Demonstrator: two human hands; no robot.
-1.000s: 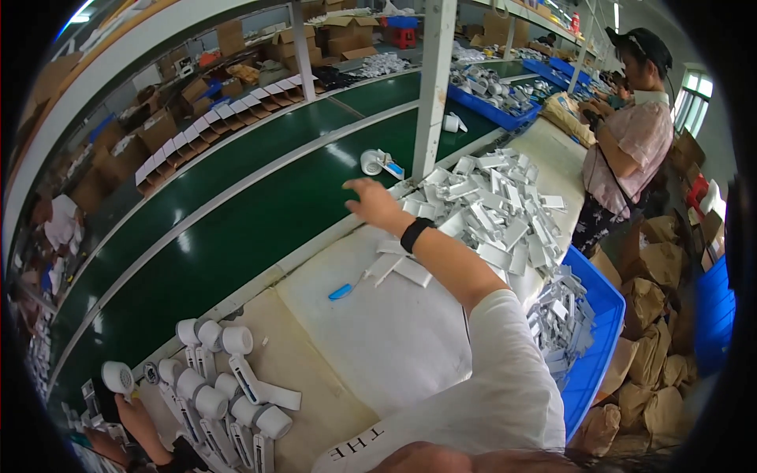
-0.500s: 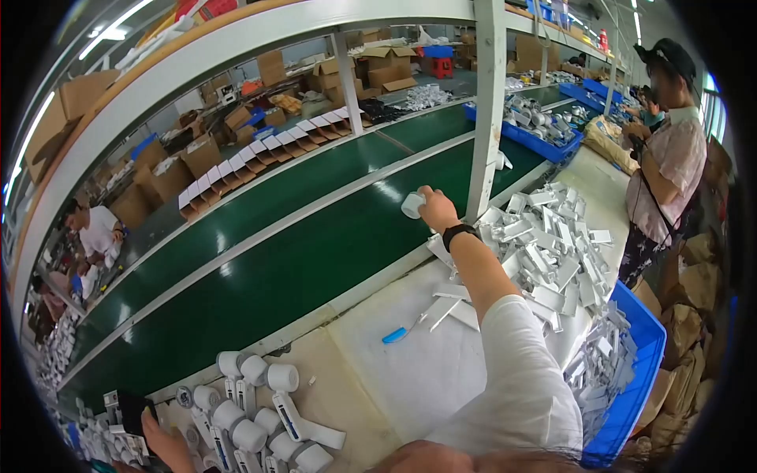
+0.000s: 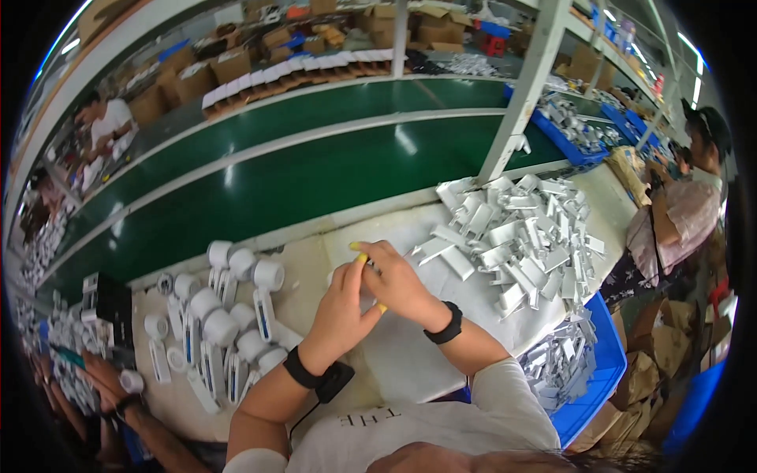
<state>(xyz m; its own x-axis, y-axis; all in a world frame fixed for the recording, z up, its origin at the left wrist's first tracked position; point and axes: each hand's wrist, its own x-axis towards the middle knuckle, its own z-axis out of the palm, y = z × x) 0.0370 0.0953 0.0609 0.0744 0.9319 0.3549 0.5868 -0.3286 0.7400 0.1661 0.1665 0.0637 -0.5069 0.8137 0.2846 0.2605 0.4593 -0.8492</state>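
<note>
Above the pale tabletop (image 3: 339, 236), my left hand (image 3: 339, 307) and my right hand (image 3: 398, 288) meet with bent, closed fingers. A bit of something white shows between and beside them, but the fingers cover most of it, so its kind cannot be told. Several fingertips are yellow. To the left of my hands lie several white lamp-like parts (image 3: 219, 327) with round heads and flat arms. On the right is a heap of angular white brackets (image 3: 516, 236), the nearest ones a short way from my right hand.
Beyond the table runs a green conveyor (image 3: 315, 169); a white post (image 3: 524, 94) rises at its near edge. A blue crate (image 3: 603, 370) of brackets stands at the lower right. A black box (image 3: 108, 311) and another person's hand (image 3: 102, 378) are at left. A person (image 3: 682, 197) stands at right.
My right hand has come back from over the conveyor, where it held a round white part, to meet my left hand over the table. The view has shifted. The blue-handled tool no longer shows.
</note>
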